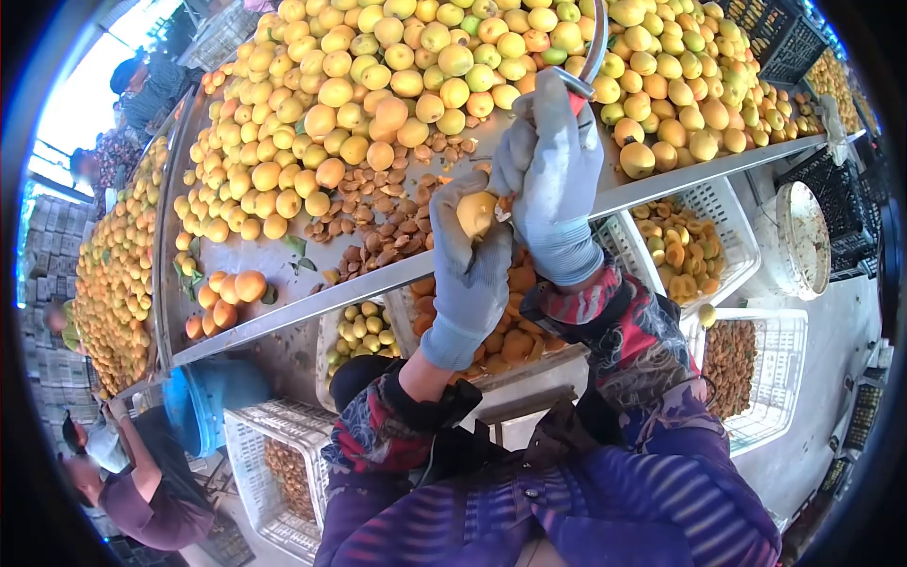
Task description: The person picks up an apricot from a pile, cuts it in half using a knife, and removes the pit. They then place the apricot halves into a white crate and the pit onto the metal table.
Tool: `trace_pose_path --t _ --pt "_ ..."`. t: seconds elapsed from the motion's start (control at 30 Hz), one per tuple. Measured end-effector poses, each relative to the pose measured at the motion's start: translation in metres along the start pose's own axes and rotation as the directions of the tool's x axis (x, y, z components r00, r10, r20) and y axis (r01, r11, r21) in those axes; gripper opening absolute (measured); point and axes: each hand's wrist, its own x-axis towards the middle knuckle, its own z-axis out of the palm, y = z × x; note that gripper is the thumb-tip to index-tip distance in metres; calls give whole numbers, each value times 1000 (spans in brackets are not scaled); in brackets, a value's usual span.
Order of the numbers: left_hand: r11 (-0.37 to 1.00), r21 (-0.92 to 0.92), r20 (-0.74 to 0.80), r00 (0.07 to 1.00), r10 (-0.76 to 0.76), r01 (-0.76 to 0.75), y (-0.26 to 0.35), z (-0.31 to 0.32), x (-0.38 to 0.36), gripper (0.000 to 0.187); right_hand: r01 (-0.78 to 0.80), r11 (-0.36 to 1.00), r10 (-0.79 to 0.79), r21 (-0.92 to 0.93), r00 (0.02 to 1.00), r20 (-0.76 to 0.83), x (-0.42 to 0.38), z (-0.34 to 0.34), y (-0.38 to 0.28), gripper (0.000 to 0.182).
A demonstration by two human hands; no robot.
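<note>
My left hand [465, 274], in a grey work glove, is closed around a yellow-orange apricot [475, 214]. Just beside it, my right hand [553, 184], also gloved, grips a curved metal tool [597, 42] with a bit of red at its base. The tool's metal curves up and away from the fist; most of its handle is hidden in the glove. Small brown bits show between the two hands, next to the apricot. Both hands are over the front edge of a metal sorting table [283, 328], where brown apricot pits [387, 213] lie.
Whole apricots [378, 66] are heaped across the table. Below its edge stand white crates with halved apricots [675, 250], small yellow-green fruit [361, 333] and pits [729, 364]. A blue barrel [213, 402], a white bucket [795, 241] and black crates [770, 42] stand around. Other people [151, 487] are at the left.
</note>
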Motion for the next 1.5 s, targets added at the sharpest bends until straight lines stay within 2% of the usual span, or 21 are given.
trace_pose_path --t 0.03,0.07,0.17,0.27,0.4,0.67,0.77,0.8,0.87,0.9,0.93,1.0,1.03,1.07,1.1,1.13,1.2,1.23,1.3,1.37,1.5 --pt "998 -63 7 1000 -15 15 -5 -1 -1 39 -87 995 88 53 996 -13 3 -1 -1 32" --pt "992 -126 15 999 -29 31 -9 -3 -1 41 -87 995 87 52 996 -13 6 -4 -1 32" --pt "999 -21 60 998 33 -32 -12 -7 -1 42 -205 961 208 188 978 2 10 -12 5 31" --pt "999 -47 82 997 -1 5 -1 -7 -1 42 -259 932 280 253 959 -50 15 -15 10 29" --pt "996 -83 74 997 -10 16 -4 -9 0 43 -249 921 286 299 954 -85 17 -18 18 29" --pt "993 -37 63 992 112 -110 -9 -6 4 45 -331 829 367 452 930 7 20 -31 31 34" --pt "989 -99 86 989 121 -113 -3 -4 4 45 -348 806 427 479 902 -63 20 -26 28 35" --pt "988 -99 87 988 129 -121 -4 -3 5 45 -345 807 421 479 905 -57 17 -21 23 35" --pt "997 31 48 996 70 -71 -8 -3 2 45 -144 983 151 114 987 -61 5 -8 8 33" --pt "992 -108 55 997 -52 58 -5 -4 0 45 -63 997 65 39 997 -35 2 -3 6 35" --pt "992 -109 51 997 -57 63 -5 -5 -1 45 -69 997 71 36 997 -37 1 -2 7 35" --pt "972 -229 105 994 -23 47 -6 -8 -2 44 -55 998 57 34 998 -36 0 -2 8 37" --pt "972 -230 106 994 -23 47 -5 -9 1 44 -111 992 114 59 992 -60 0 -2 8 37" --pt "992 -33 100 988 121 -118 -4 -9 3 44 -111 992 114 59 991 -63 2 -6 9 37" --pt "947 163 122 958 260 -278 -2 -9 5 44 -181 971 188 158 982 -28 6 -12 12 37" --pt "947 162 120 958 260 -277 1 -9 6 44 -251 935 255 251 967 17 9 -16 14 36" --pt "873 318 180 928 328 -370 6 -9 6 43 -267 923 276 278 961 6 10 -21 16 33" --pt "874 318 180 929 324 -367 5 -10 7 43 -276 918 288 285 958 0 10 -22 16 32" --pt "827 310 244 880 408 -469 2 -12 11 43 -286 912 302 294 953 -7 10 -23 17 31" --pt "828 307 255 879 404 -470 0 -13 12 42 -304 907 350 292 929 -118 11 -21 19 30" --pt "814 326 308 868 389 -480 3 -15 14 42 -327 903 381 278 909 -167 12 -20 16 31"
